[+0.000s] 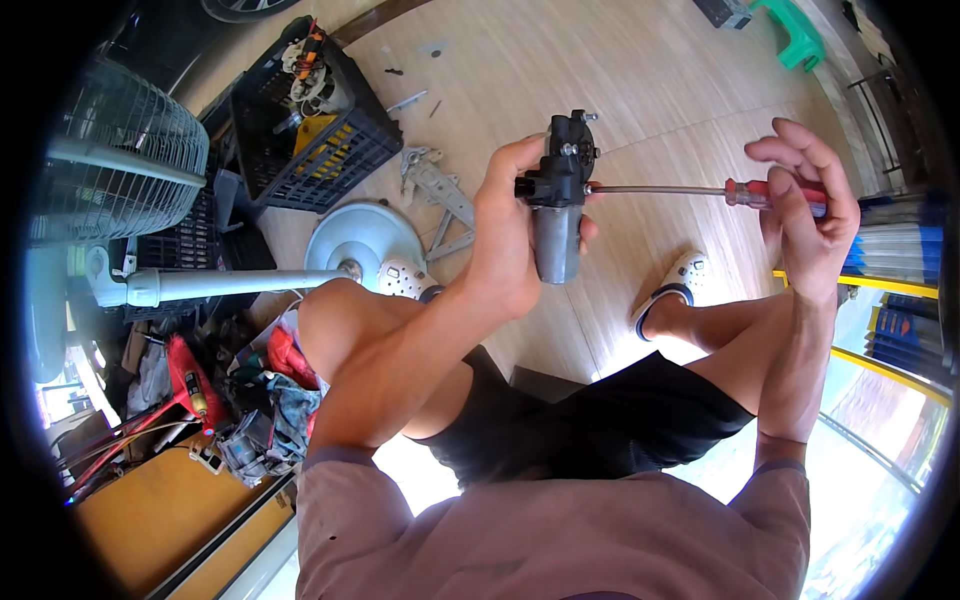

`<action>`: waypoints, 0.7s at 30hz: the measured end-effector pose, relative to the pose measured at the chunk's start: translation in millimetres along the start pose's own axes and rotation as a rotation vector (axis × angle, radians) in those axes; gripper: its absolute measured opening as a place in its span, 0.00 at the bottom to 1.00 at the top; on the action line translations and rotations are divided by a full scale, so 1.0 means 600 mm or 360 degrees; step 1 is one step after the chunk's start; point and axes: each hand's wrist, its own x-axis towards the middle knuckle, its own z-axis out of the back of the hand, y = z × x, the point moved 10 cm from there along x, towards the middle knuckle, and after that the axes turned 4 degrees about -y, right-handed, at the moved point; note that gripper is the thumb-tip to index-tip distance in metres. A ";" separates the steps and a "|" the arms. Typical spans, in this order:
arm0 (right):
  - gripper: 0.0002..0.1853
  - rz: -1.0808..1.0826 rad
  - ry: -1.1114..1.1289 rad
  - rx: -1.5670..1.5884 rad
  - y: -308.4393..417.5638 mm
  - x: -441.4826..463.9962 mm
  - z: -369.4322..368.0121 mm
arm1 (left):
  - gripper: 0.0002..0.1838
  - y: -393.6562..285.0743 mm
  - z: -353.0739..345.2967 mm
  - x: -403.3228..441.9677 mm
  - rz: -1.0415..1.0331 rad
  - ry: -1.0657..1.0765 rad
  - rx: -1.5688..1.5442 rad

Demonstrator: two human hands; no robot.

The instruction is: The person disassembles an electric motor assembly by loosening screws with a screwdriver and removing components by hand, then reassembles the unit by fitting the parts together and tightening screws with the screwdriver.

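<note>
My left hand is wrapped around a small electric motor, a grey metal cylinder with a black housing on top. Screw heads show along the housing's right side. In my right hand is a screwdriver with a clear red handle, gripped between thumb and fingers, while two fingertips stand off it. Its long shaft lies level, and the tip meets the right side of the black housing at a screw. The motor is held upright above the floor, in front of my knees.
A black plastic crate with tools and cables stands at upper left, near a standing fan and its round base. Metal brackets lie on the floor. A green plastic piece is at upper right, a shelf rack at right.
</note>
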 end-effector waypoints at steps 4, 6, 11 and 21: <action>0.17 0.0024 0.0185 0.0141 -0.003 -0.001 0.003 | 0.29 -0.002 0.001 -0.002 -0.0014 -0.0020 0.0005; 0.19 -0.0172 0.0160 0.0155 -0.018 -0.006 0.006 | 0.29 -0.002 0.002 -0.001 -0.0015 -0.0018 0.0009; 0.16 0.0013 0.0020 0.0077 0.000 -0.003 0.005 | 0.29 0.000 0.000 -0.002 0.0012 -0.0016 -0.0005; 0.17 0.0111 -0.0033 0.0034 0.001 0.002 0.005 | 0.28 0.004 0.003 0.000 0.0012 -0.0014 0.0025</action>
